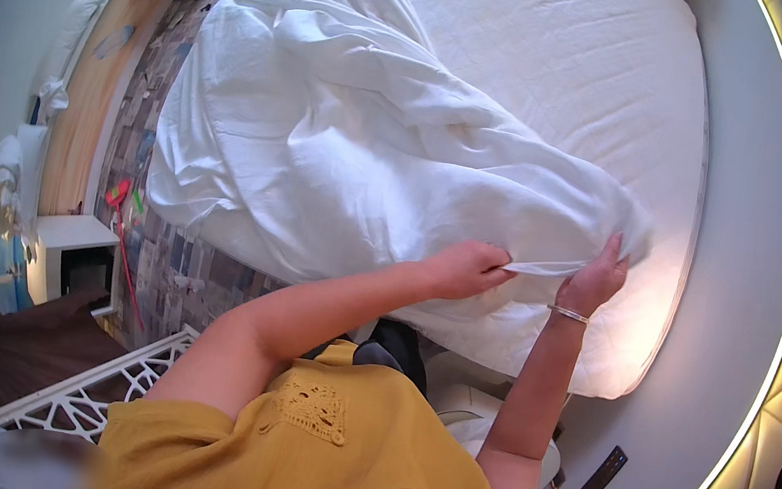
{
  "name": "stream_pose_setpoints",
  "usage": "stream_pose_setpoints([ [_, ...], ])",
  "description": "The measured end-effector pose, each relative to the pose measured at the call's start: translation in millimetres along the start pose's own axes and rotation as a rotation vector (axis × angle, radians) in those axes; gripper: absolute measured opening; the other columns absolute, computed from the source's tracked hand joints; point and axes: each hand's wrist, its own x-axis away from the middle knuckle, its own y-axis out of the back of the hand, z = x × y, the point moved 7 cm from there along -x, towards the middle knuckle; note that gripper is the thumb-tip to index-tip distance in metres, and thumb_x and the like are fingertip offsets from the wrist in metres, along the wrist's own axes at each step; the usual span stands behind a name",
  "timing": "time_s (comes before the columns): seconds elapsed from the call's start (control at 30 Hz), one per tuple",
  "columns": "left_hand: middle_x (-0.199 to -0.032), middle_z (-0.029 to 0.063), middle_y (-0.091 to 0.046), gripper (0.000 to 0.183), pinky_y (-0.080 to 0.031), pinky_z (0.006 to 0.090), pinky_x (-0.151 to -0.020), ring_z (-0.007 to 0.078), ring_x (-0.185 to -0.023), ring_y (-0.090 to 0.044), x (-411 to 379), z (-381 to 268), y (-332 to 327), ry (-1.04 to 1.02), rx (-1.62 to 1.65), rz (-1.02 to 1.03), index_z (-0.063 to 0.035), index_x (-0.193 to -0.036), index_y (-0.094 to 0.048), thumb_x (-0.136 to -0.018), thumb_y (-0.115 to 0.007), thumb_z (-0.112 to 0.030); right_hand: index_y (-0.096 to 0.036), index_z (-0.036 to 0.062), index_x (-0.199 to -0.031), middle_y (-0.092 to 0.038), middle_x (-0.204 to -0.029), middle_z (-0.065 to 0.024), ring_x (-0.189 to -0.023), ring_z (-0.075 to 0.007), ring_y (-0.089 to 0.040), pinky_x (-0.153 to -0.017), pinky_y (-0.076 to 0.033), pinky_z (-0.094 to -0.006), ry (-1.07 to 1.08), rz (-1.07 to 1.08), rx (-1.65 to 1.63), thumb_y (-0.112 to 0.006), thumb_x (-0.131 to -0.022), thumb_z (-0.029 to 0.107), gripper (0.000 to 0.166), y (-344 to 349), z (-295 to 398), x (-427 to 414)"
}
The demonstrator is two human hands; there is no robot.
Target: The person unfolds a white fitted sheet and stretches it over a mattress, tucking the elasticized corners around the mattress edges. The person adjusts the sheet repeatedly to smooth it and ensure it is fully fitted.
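A rumpled white bed sheet or duvet cover [376,143] lies over the left and near part of a bed. Beneath it, a white mattress with a padded covering [556,49] shows on the far and right side. My left hand [474,271] pinches the near edge of the white cloth between thumb and fingers. Farther right, my right hand [595,275], with a bracelet at the wrist, grips the same edge near the cloth's corner. Between both hands the edge is drawn taut, slightly above the mattress. The right fingertips are partly hidden by the fabric.
On the right stands a tufted headboard [743,479] with a lit strip. A round white bedside table [549,458] is close by my right arm. A red long-handled broom or dustpan [125,250], a white cabinet [78,232] and a white lattice partition [89,389] are left.
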Motion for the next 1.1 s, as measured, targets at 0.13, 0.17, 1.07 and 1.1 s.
stream_pose_setpoints([
  [0.13, -0.068, 0.0078, -0.054, 0.023, -0.045, 0.0296, -0.06, 0.0143, -0.064, -0.053, 15.4, 12.0, 13.9, 0.078, 0.18, -0.242, -0.0017, -0.087, -0.054, -0.079, -0.067, -0.02, -0.058, -0.0047, -0.105, -0.06, -0.102, -0.0105, -0.091, -0.0155, -0.056, -0.083, -0.044, -0.0289, -0.028, 0.218, 0.194, -0.051, -0.09, 0.011, 0.023, 26.2, -32.2, 23.5],
  [0.17, -0.07, 0.0078, -0.054, 0.027, -0.045, 0.0294, -0.062, 0.0147, -0.064, -0.053, 13.2, 12.4, 16.1, 0.119, 0.215, -0.299, -0.0011, -0.089, -0.052, -0.083, -0.064, -0.025, -0.056, -0.0046, -0.114, -0.06, -0.108, -0.0097, -0.094, -0.0153, -0.057, -0.083, -0.046, -0.0294, 0.176, 0.388, 0.494, -0.047, -0.091, 0.01, 0.029, 34.8, -58.1, 33.2],
  [1.07, -0.079, 0.0072, -0.055, 0.016, -0.041, 0.0282, -0.067, 0.015, -0.072, -0.048, 2.9, 3.2, 44.8, 0.125, 0.141, -0.248, -0.0012, -0.101, -0.055, -0.09, -0.052, -0.013, -0.059, 0.0, -0.104, -0.064, -0.098, -0.0097, -0.085, -0.0205, -0.062, -0.08, -0.049, -0.0333, -0.099, 0.249, -0.214, -0.055, -0.087, 0.019, 0.026, -55.0, 23.8, -82.4],
  [1.1, -0.081, 0.0055, -0.056, 0.017, -0.041, 0.0274, -0.068, 0.0131, -0.074, -0.049, -0.5, 0.7, 41.9, 0.146, 0.131, -0.229, -0.0019, -0.102, -0.056, -0.09, -0.052, -0.014, -0.059, -0.0017, -0.105, -0.063, -0.098, -0.01, -0.085, -0.0197, -0.061, -0.079, -0.048, -0.0321, -0.094, 0.136, 0.007, -0.055, -0.086, 0.016, 0.026, -16.9, -4.1, -90.8],
])
